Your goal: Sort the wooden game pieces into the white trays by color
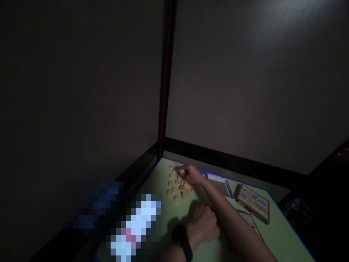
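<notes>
Over discs (175, 189) near open white box (222, 186), right hand (192, 174), left hand (206, 222) nearer, grips unclear

This is a dim indoor room; whether home or office cannot be told. Plain walls (245, 91) meet at a dark corner post (164, 83) beyond the right hand (192, 174), with a green table (159, 182) beneath it.

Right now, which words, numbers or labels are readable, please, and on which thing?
No text can be read.
Box: printed marks, too blurred.
Flat printed item beside it: too blurred.
Round pieces: red marks on some, too small.
Watch: dark face, nothing legible.
Bright pixelated thing: unreadable.
</notes>
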{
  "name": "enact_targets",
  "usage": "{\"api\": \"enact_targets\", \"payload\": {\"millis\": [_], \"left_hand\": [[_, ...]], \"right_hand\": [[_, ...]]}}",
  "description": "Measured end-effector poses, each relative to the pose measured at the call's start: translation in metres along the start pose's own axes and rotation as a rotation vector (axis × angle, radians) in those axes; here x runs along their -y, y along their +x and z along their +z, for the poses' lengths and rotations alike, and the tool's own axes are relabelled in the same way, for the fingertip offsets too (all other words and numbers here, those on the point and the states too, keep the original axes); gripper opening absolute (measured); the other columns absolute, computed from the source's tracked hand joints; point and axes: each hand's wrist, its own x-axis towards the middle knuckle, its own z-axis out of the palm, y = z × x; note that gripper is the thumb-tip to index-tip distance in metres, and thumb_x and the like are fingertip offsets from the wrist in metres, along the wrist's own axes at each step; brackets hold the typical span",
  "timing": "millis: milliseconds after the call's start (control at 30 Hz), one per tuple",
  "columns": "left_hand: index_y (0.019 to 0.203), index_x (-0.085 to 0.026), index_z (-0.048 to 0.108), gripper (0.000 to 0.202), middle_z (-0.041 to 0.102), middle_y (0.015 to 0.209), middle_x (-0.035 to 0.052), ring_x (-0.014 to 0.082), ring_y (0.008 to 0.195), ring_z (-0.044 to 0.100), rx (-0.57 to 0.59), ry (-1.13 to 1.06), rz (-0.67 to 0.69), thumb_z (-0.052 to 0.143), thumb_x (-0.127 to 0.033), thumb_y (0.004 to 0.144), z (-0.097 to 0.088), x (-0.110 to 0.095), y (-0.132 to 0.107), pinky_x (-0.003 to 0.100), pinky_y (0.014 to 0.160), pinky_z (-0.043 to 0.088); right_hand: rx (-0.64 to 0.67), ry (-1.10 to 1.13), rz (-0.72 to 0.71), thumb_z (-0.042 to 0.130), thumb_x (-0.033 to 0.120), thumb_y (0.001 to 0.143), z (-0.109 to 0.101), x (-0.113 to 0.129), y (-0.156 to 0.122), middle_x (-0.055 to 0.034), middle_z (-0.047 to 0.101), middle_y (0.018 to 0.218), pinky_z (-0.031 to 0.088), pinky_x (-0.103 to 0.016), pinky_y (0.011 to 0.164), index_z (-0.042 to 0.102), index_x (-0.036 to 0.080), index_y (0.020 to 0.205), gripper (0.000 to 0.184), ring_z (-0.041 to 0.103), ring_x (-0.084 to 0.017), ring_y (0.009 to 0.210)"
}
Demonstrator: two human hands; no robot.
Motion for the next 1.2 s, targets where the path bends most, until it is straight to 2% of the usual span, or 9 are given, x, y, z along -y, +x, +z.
{"api": "enact_targets", "payload": {"millis": [167,300,600,733,900,1067,1200], "left_hand": [[0.097,-0.014,0.073,0.038,0.074,0.097,0.0139,0.0285,0.095,0.067,0.027,-0.008,-0.016,0.038,-0.029,0.094,-0.012,-0.005,-0.004,0.043,0.086,0.049],[0.097,-0.014,0.072,0.038,0.074,0.095,0.0143,0.0283,0.092,0.066,0.002,0.001,0.006,0.036,-0.028,0.096,-0.012,-0.005,-0.005,0.043,0.084,0.049],[0.098,-0.015,0.072,0.038,0.073,0.097,0.0144,0.0288,0.093,0.066,-0.003,0.018,0.014,0.036,-0.028,0.096,-0.010,-0.003,-0.005,0.043,0.084,0.050],[0.096,-0.015,0.072,0.037,0.073,0.095,0.0135,0.0283,0.092,0.067,-0.011,0.014,0.018,0.036,-0.028,0.096,-0.008,-0.002,-0.004,0.042,0.083,0.050],[0.095,-0.015,0.072,0.038,0.074,0.094,0.0137,0.0280,0.091,0.067,-0.025,0.021,0.019,0.036,-0.028,0.096,-0.008,-0.003,-0.005,0.042,0.082,0.050],[0.093,-0.015,0.072,0.037,0.074,0.092,0.0136,0.0276,0.089,0.068,-0.036,0.031,0.031,0.037,-0.027,0.095,-0.010,-0.002,-0.004,0.041,0.081,0.051],[0.095,-0.015,0.071,0.036,0.074,0.093,0.0134,0.0268,0.090,0.068,-0.031,0.034,0.034,0.037,-0.028,0.096,-0.008,-0.001,-0.004,0.040,0.082,0.050]], "right_hand": [[-0.004,0.100,0.101,0.054,0.005,0.061,-0.010,-0.046,-0.026,0.0044,0.056,0.059,0.036,-0.019,0.053,0.067,0.013,0.070,0.017,0.048,-0.010,0.056],[0.023,0.135,0.121,0.053,0.005,0.061,-0.008,-0.062,-0.047,0.0046,0.056,0.057,0.036,-0.018,0.052,0.067,0.013,0.069,0.018,0.046,-0.009,0.054],[0.011,0.033,0.132,0.058,0.004,0.064,0.003,-0.065,-0.068,0.0010,0.062,0.060,0.035,-0.022,0.058,0.071,0.015,0.067,0.017,0.052,-0.013,0.059],[0.001,-0.032,0.147,0.060,0.004,0.065,0.001,-0.062,-0.071,-0.0031,0.069,0.070,0.037,-0.023,0.063,0.074,0.015,0.075,0.020,0.058,-0.015,0.066],[0.001,-0.103,0.167,0.061,0.004,0.066,-0.005,-0.061,-0.073,-0.0035,0.072,0.076,0.041,-0.023,0.067,0.076,0.015,0.087,0.027,0.060,-0.016,0.070],[-0.018,-0.169,0.199,0.056,0.002,0.068,-0.013,-0.064,-0.069,-0.0123,0.073,0.102,0.044,-0.025,0.078,0.077,0.014,0.094,0.035,0.065,-0.021,0.088],[-0.013,-0.195,0.228,0.050,0.001,0.071,-0.013,-0.063,-0.065,-0.0118,0.075,0.102,0.044,-0.025,0.079,0.077,0.016,0.098,0.041,0.067,-0.021,0.091]]}}
